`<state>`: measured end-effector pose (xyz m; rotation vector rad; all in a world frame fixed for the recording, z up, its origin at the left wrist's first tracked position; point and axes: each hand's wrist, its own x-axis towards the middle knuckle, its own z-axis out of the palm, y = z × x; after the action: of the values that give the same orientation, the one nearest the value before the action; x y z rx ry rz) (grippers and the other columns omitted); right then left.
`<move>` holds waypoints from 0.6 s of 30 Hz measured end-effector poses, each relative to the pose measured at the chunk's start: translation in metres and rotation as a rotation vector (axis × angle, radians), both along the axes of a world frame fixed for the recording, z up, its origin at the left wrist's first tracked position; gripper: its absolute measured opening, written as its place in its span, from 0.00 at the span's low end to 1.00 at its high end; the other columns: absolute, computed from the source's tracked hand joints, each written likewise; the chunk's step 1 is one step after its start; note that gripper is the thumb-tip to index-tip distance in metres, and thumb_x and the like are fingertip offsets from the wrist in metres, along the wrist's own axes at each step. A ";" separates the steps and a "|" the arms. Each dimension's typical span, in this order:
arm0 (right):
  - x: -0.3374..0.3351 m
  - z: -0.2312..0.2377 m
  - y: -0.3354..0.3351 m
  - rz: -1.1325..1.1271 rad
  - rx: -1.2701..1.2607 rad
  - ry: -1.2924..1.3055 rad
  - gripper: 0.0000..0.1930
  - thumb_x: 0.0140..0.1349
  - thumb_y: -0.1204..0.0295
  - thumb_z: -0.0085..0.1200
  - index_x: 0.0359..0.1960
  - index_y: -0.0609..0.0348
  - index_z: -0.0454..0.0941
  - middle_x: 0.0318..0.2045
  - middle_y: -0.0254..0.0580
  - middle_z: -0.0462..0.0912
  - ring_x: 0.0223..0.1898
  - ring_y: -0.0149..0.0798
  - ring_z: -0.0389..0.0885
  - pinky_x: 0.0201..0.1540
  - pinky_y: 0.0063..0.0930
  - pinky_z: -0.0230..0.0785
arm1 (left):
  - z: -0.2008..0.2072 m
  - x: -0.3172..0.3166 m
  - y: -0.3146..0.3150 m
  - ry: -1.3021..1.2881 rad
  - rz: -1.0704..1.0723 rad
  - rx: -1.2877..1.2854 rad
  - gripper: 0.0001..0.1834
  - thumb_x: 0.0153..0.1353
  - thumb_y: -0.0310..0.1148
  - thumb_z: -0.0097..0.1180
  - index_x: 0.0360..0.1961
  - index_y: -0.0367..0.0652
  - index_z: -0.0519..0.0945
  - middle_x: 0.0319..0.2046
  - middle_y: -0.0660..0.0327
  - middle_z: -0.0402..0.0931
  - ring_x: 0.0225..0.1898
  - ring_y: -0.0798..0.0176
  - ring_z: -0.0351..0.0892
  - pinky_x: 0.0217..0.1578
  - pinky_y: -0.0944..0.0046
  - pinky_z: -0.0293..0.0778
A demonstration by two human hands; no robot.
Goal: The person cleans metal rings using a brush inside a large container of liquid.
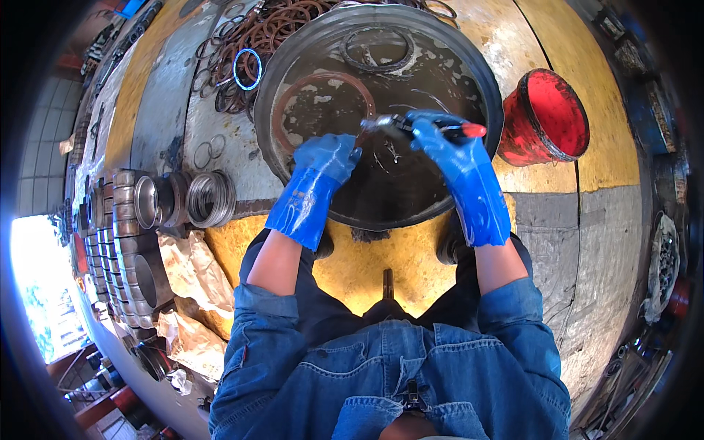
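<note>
In front of me stands a large round black basin point(491, 88) of dark, murky liquid. My left hand point(326, 158), in a long blue rubber glove, is closed on the near side of a thin reddish-brown ring point(323, 75) over the basin. My right hand point(444, 147), gloved the same way, is wrapped round a black-handled tool point(392, 125) with a red end. The tool's blurred head reaches toward the ring beside my left fingers; its exact kind is unclear. A dark ring point(408, 53) lies at the basin's far side.
A heap of brown rings point(293, 29) lies beyond the basin to the left, with a bright blue ring point(237, 70) at its edge. Metal cylinders point(150, 271), coiled rings point(210, 199) and brown paper point(194, 264) sit at left. A red bucket point(524, 132) stands right.
</note>
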<state>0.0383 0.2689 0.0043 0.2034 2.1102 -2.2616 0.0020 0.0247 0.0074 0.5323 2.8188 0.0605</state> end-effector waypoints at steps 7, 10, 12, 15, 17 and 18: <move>-0.005 -0.014 -0.012 -0.210 0.381 0.268 0.09 0.63 0.75 0.65 0.44 0.61 0.87 0.37 0.42 0.89 0.39 0.30 0.86 0.47 0.25 0.77 | 0.012 0.005 0.017 -0.124 -0.082 -0.031 0.15 0.70 0.46 0.52 0.49 0.54 0.85 0.45 0.55 0.86 0.47 0.46 0.86 0.47 0.47 0.81; -0.012 -0.020 0.000 -0.413 0.347 0.253 0.11 0.65 0.73 0.64 0.48 0.58 0.87 0.39 0.36 0.89 0.39 0.27 0.84 0.47 0.24 0.77 | 0.013 0.012 0.022 -0.096 -0.131 -0.025 0.14 0.70 0.46 0.54 0.48 0.54 0.86 0.45 0.55 0.86 0.48 0.47 0.86 0.47 0.47 0.81; -0.014 -0.012 0.014 -0.398 0.191 0.063 0.14 0.65 0.68 0.65 0.49 0.63 0.86 0.38 0.36 0.88 0.37 0.27 0.83 0.45 0.24 0.76 | 0.006 0.016 0.023 -0.052 -0.166 -0.022 0.14 0.70 0.46 0.54 0.47 0.54 0.86 0.44 0.56 0.86 0.47 0.47 0.86 0.47 0.46 0.81; -0.012 -0.006 0.031 -0.417 0.065 0.036 0.15 0.65 0.68 0.66 0.49 0.63 0.86 0.38 0.37 0.88 0.37 0.27 0.83 0.44 0.24 0.76 | 0.002 0.017 0.031 -0.058 -0.200 0.013 0.13 0.70 0.45 0.54 0.45 0.54 0.86 0.42 0.55 0.87 0.46 0.46 0.86 0.45 0.46 0.81; -0.010 -0.005 0.035 -0.442 -0.001 0.071 0.15 0.65 0.67 0.66 0.50 0.63 0.86 0.39 0.37 0.88 0.37 0.27 0.83 0.44 0.24 0.76 | -0.004 0.021 0.036 -0.030 -0.213 0.027 0.11 0.69 0.44 0.55 0.43 0.54 0.86 0.39 0.55 0.87 0.43 0.46 0.87 0.43 0.45 0.81; -0.010 -0.004 0.037 -0.452 -0.030 0.089 0.16 0.65 0.67 0.66 0.50 0.63 0.86 0.39 0.37 0.88 0.37 0.28 0.83 0.44 0.25 0.76 | -0.010 0.024 0.036 0.015 -0.242 0.066 0.10 0.66 0.44 0.58 0.41 0.54 0.86 0.37 0.56 0.87 0.41 0.46 0.87 0.41 0.45 0.81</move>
<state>0.0283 0.3062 0.0007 0.6508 2.2587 -2.5761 0.0261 0.0608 -0.0026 0.8876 2.7520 0.1018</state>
